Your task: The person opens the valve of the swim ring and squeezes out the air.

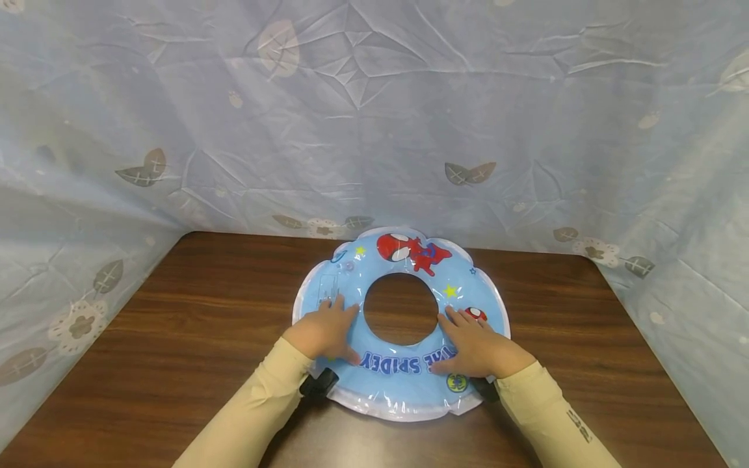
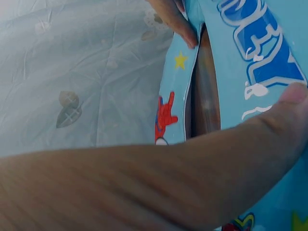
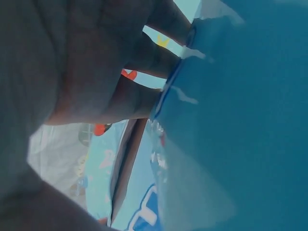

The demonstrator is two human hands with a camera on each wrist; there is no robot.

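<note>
A light blue inflatable swim ring (image 1: 404, 396) with a scalloped white edge lies on the brown table, printed with red cartoon figures, yellow stars and blue lettering. My left hand (image 1: 329, 330) rests on the ring's left side, fingers spread, its thumb by the lettering. On the right side lies my right hand (image 1: 476, 343), also with fingers spread, fingertips at the edge of the centre hole. In the left wrist view, the left thumb (image 2: 284, 108) touches the ring's surface near the letters. The right wrist view has the right fingers (image 3: 144, 91) lying against the blue plastic.
The dark wood-grain table (image 1: 193, 312) extends around the ring, and its top shows through the centre hole. A pale grey-blue curtain (image 1: 363, 130) with leaf and flower prints hangs behind and along both sides. A small clear valve (image 1: 349, 266) sits on the ring's upper left.
</note>
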